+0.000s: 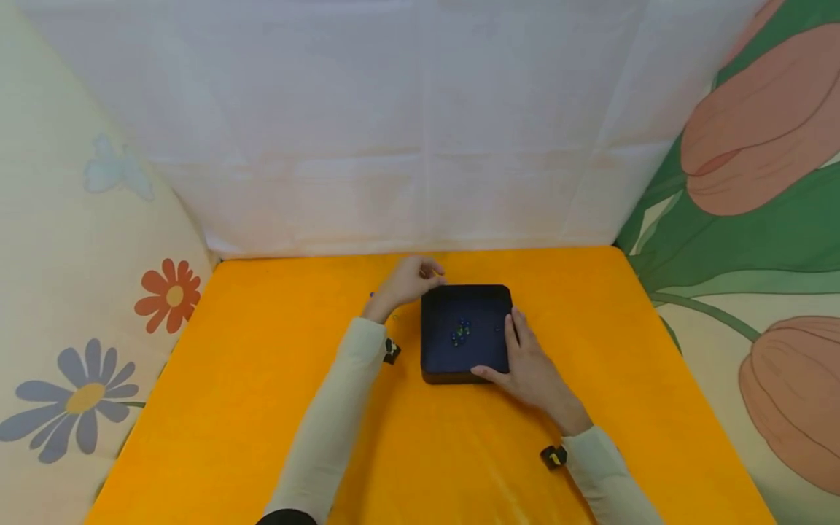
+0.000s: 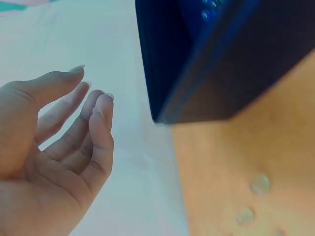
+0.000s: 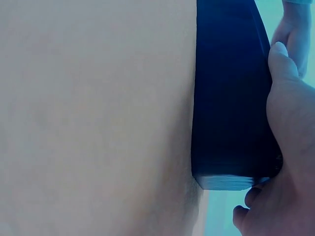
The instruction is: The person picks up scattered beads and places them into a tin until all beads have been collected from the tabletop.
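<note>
A black square box (image 1: 453,367) stands on the yellow cloth, with a cluster of small blue and greenish glass marbles (image 1: 461,332) on its floor. My right hand (image 1: 534,372) grips the box's near right corner, thumb on the near rim and fingers along the right side; in the right wrist view the box wall (image 3: 231,98) lies against the palm. At the far left corner of the box hovers my left hand (image 1: 410,281). In the left wrist view that hand (image 2: 64,142) has loosely bent fingers and nothing between them, apart from the box.
Left of the box, partly behind the left wrist, a blue marble (image 1: 372,294) lies on the yellow cloth (image 1: 262,379). Clear marbles (image 2: 260,183) show beside the box in the left wrist view. A white curtain (image 1: 420,146) hangs behind the table; flowered cloths flank both sides.
</note>
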The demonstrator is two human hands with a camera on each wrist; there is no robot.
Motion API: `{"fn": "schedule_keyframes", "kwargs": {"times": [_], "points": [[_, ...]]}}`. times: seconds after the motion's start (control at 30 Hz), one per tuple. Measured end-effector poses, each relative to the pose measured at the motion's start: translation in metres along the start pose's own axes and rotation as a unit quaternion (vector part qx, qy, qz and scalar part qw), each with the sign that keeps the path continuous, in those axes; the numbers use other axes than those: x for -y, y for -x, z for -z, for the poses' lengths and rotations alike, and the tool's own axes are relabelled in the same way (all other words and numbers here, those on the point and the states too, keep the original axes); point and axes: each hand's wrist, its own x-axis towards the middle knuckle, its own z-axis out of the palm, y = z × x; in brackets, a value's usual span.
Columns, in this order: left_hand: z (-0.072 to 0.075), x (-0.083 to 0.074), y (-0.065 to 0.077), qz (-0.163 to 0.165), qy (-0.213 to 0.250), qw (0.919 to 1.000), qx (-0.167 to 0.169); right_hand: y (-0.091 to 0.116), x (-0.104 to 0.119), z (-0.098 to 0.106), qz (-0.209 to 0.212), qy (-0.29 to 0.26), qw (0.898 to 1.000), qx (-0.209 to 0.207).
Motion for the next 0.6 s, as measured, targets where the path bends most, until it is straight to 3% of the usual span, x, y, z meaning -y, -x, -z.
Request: {"fn": "schedule_keyframes", "kwargs": {"times": [0.6], "points": [[0.036,0.075,0.037,0.064,-0.01,0.9968,-0.046,-0.002,-0.004,-0.006,-0.004,-0.004,1.0,-0.006]]}}
